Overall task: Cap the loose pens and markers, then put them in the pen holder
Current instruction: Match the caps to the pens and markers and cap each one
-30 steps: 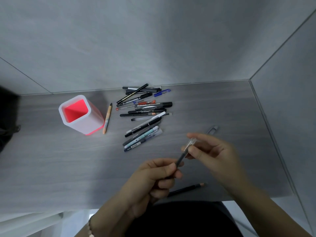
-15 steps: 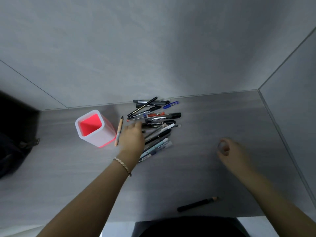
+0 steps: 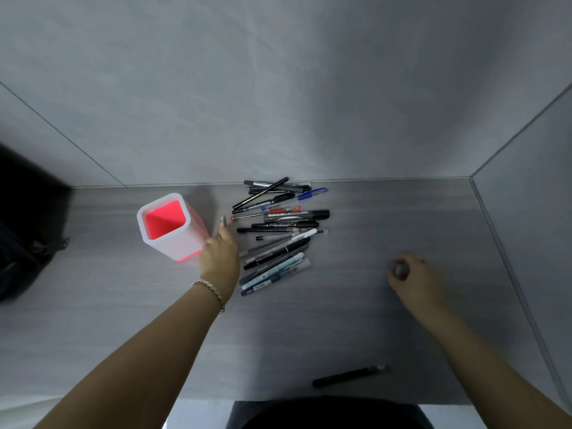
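L hand [image 3: 219, 258] lies over a slim pen [image 3: 223, 220] just beside the white sq. plastic pen holder w/ red inside [image 3: 173, 247]; can't tell its grip (fingers hide it). R hand [image 3: 413, 278], well apart, pinches a small grey piece [image 3: 401, 269].

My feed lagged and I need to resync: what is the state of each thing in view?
pen holder: upright, open, nothing visible inside.
pen pile: lying loose on the desk.
black pencil: lying alone near the front edge.
left hand: on a single pen beside the holder, grip unclear.
right hand: curled round a small dark piece.
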